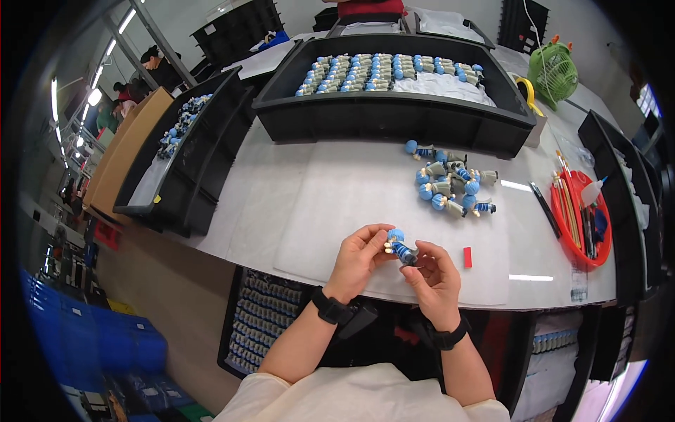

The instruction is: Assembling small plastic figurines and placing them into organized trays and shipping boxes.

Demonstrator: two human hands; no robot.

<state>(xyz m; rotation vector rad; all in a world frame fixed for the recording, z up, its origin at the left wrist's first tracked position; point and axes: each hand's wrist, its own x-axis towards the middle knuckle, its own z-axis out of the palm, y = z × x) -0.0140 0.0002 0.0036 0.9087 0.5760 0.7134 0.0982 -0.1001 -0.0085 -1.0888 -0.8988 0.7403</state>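
Observation:
Above the front part of the white table, a small figurine with a blue cap and a blue striped body is held between both hands. My left hand pinches it at the head end. The fingers of my right hand close on its dark foot end. It lies tilted, head up to the left. Beyond my right hand a loose pile of similar figurines rests on the table, some in grey and some in blue stripes. A small red block lies to the right of my right hand.
A large black tray with rows of figurines spans the back. Another black tray stands at the left. On the right are a red basket of brushes, a black pen-like tool and a green fan. A figurine-filled tray sits below the table edge.

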